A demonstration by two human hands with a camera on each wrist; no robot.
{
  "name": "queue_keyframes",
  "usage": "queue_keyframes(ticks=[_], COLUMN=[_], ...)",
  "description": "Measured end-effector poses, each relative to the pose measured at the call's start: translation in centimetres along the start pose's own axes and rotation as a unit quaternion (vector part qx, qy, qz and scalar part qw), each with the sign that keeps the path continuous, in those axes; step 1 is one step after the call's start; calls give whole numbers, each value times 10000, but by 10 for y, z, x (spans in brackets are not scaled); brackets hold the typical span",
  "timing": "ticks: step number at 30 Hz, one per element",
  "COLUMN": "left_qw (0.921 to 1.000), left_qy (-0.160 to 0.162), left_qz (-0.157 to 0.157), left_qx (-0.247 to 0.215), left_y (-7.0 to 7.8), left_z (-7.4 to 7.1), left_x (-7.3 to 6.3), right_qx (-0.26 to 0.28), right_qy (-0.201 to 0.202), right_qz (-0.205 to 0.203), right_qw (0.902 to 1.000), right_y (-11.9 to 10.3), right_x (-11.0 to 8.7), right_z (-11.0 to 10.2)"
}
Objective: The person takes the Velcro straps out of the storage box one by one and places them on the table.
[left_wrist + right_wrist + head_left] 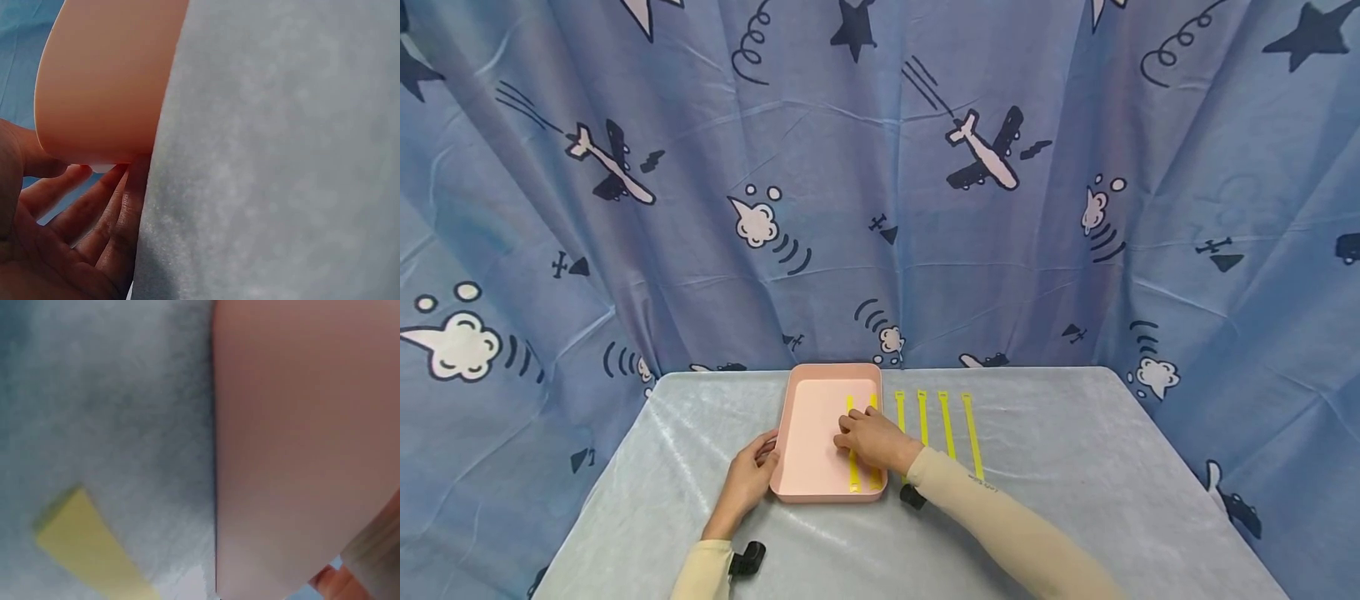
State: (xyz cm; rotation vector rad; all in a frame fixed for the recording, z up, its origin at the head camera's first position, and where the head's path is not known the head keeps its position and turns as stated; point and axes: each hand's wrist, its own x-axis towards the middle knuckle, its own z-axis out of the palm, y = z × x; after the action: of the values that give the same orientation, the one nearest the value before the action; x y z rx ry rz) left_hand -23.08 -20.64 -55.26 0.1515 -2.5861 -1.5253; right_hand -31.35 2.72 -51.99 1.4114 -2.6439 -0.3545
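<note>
A pink tray [820, 400] stands at the back middle of the table. My left hand [751, 473] touches its left side, and in the left wrist view the fingers [100, 219] lie fairly straight against the tray wall [106, 75]. My right hand [876, 439] reaches over the tray's right side, its fingertips at a yellow strip [853, 475] lying lengthwise inside. Whether they pinch that strip is hidden. Another yellow strip [876, 479] lies inside along the right wall, partly under the hand.
Right of the tray, several more yellow strips with slotted heads lie in a row, among them the outermost strip [973, 433]. My right forearm crosses over their near ends. A grey cloth covers the table [1075, 500]. Behind it hangs a blue patterned curtain [850, 283].
</note>
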Motion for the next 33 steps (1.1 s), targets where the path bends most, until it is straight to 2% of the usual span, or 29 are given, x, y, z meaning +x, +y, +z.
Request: queue_keyframes(ticks=[13,25,33], left_qw=[10000,9999,10000], left_qy=[-23,-6,-39], left_qz=[41,53,5], left_qx=[3,98,51], left_y=[1,1,-2], left_z=[-1,-3,-1], left_x=[4,3,0], right_qx=[-70,-155,87], right_qy=[211,994,1409], right_qz=[-126,-654,-597], right_qw=[9997,9928,9882], right_y=[1,1,1], right_x=[0,-3,-13], right_z=[0,3,2])
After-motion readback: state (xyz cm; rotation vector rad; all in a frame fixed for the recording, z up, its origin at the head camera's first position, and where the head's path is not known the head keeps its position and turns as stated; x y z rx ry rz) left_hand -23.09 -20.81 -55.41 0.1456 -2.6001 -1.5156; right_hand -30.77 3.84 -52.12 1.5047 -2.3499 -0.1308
